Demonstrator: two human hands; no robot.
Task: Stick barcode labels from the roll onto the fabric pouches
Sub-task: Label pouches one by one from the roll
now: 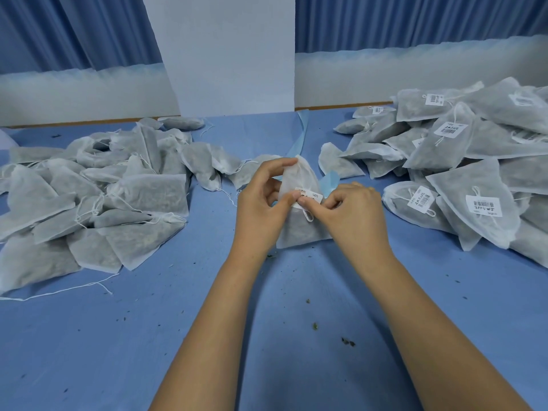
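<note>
One white fabric pouch [298, 231] sits at the blue table [89, 336] centre, long axis away from me; my left hand [261, 206] grips its neck, my right hand [353, 212] pinches the white barcode label [312, 195] across it.

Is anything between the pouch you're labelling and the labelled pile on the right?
Nothing solid: between the white fabric pouch and the pile of labelled pouches lie only a flat light-blue strip and bare blue tablecloth.

Both hands [308, 209] on labelled pouch [296, 179]
</note>
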